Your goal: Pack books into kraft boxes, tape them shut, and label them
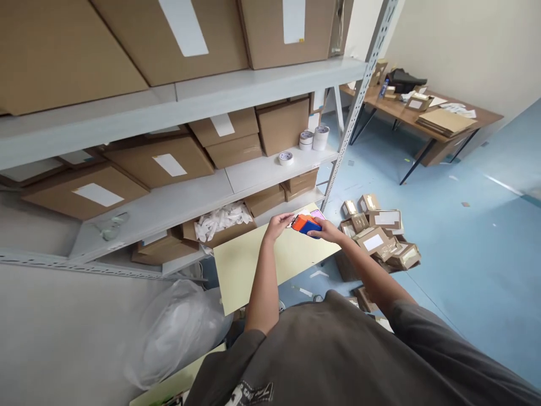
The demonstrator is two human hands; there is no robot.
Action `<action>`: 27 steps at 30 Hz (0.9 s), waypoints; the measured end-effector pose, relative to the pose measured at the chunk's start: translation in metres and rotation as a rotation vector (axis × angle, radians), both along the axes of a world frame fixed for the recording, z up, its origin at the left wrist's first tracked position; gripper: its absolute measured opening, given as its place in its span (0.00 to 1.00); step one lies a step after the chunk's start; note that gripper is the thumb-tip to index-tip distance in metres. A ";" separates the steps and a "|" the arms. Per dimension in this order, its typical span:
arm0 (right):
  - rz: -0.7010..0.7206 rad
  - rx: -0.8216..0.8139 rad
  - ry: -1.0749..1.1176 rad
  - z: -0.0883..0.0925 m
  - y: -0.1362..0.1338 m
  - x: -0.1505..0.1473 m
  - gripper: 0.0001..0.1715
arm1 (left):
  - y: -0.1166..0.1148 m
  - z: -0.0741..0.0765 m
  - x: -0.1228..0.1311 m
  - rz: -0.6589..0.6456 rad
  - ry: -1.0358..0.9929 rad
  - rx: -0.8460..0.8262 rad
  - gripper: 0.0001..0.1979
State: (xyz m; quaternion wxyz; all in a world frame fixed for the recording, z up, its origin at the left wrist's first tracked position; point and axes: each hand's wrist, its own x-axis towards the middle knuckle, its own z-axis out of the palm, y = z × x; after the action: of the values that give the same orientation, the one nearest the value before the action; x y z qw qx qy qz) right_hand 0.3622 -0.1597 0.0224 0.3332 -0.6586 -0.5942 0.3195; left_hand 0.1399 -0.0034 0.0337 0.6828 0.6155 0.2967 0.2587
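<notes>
My right hand [327,231] is closed around an orange-and-blue hand tool [305,224], whose exact kind I cannot make out. The tool is over a pale yellow tabletop [249,259]. At the tool's left end, my left hand [279,225] has its fingers pinched together. What they hold is too small to name. Something white shows just behind the tool. A flat pink-purple item [318,214] lies on the tabletop beyond my right hand, partly covered.
A grey metal shelf [253,183] ahead carries cardboard boxes [169,160] and white tape rolls [286,158]. Small cartons [374,242] are heaped to the right. A plastic bag [177,327] is at the left. A brown table [486,115] with flat cardboard stands farther back.
</notes>
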 end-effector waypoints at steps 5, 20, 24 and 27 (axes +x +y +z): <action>0.093 0.067 -0.006 0.038 0.026 -0.038 0.35 | 0.014 0.027 -0.041 0.014 -0.063 0.080 0.27; 0.141 0.035 -0.056 0.042 0.115 -0.101 0.29 | 0.067 0.028 -0.125 0.639 0.152 0.520 0.14; 0.123 0.043 -0.081 0.034 0.140 -0.079 0.26 | 0.081 0.041 -0.116 0.700 0.167 0.646 0.15; 0.121 0.095 -0.149 0.031 0.165 -0.064 0.22 | 0.087 0.043 -0.102 0.663 0.155 0.688 0.17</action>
State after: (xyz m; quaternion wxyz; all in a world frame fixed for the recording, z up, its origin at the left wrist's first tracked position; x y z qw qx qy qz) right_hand 0.2982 0.0055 0.0534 0.2989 -0.6268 -0.6705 0.2610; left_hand 0.0376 0.0841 0.0765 0.2963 0.6953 0.4239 0.4990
